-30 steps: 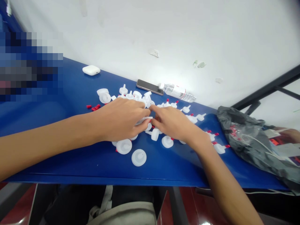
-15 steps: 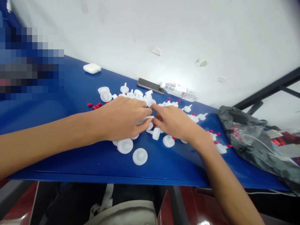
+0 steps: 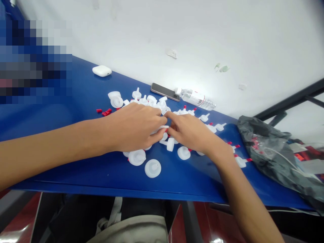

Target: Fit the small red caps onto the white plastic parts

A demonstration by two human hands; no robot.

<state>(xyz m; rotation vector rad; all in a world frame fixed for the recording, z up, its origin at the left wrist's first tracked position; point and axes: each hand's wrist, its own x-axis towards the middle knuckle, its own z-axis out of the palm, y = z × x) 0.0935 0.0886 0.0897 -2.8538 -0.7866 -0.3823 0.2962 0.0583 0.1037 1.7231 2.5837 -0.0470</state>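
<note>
My left hand [image 3: 139, 126] is closed round a white nozzle cap, whose tip pokes out between thumb and fingers. Facing it, my right hand [image 3: 188, 131] pinches at that tip, where a bit of red shows; its fingertips partly hide what they grip. White caps with spouts lie around and under both hands, among them a round one [image 3: 153, 168] near the front and one with a red tip [image 3: 184, 153]. Small loose red tips [image 3: 106, 112] sit left of the pile. More white caps with red tips [image 3: 241, 161] lie to the right.
A white case [image 3: 102, 71] lies at the back left of the blue table [image 3: 83, 175]. Along the wall are a phone [image 3: 165, 91] and a clear plastic bottle [image 3: 196, 98]. A grey plastic bag [image 3: 273, 162] covers the right end.
A little red now shows between the fingertips at the held cap's tip. The whole view has shifted slightly; both hands keep nearly the same pose.
</note>
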